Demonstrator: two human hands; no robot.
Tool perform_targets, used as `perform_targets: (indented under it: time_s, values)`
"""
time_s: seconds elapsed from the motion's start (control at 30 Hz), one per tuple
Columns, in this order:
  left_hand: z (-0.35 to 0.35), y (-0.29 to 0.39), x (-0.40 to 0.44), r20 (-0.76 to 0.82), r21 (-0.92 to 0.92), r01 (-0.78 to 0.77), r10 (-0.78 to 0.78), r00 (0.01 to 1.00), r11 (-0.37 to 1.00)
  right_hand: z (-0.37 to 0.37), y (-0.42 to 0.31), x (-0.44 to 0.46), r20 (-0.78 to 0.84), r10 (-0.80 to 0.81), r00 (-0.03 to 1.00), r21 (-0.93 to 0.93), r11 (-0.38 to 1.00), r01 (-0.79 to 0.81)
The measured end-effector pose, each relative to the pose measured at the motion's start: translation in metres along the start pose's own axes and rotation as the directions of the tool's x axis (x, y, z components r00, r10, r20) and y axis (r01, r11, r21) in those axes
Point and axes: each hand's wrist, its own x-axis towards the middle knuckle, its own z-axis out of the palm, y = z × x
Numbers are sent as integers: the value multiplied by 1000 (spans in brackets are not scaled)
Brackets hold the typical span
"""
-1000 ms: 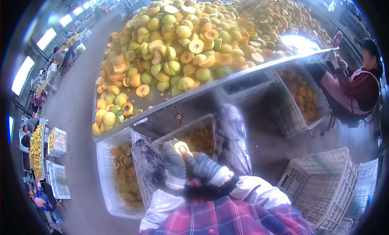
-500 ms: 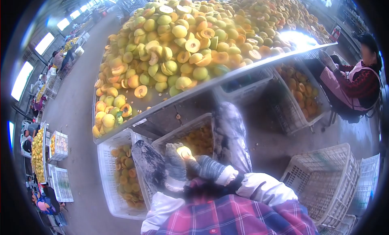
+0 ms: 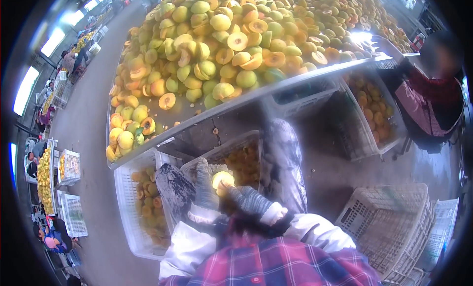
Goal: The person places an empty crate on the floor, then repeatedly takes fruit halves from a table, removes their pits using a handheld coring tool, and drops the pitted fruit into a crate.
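Right hand [image 3: 245,197], gloved in grey: fingers closed on the lower edge of a pale yellow fruit piece [image 3: 223,180]. Left hand [image 3: 205,180], likewise gloved: fingers now straighter, at the piece's 9 o'clock; grip apparently hidden, not tellable. Crate of fruit [image 3: 229,142], 1 o'clock, just beyond. Table [image 3: 236,105], 12 o'clock, farther, heaped with cut fruit [image 3: 199,50]. Co-worker [image 3: 432,108], 2 o'clock: arm now reaching over the table's edge, earlier drawn in.

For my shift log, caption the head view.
Left hand and right hand meet at one fruit beside a table heaped with more.
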Motion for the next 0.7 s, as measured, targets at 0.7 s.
perform_targets:
  time_s: [0.7]
  values:
    - [3,-108,78,79,795,-427,624,777,432,-54,82,55,5,-166,986,213,964,161]
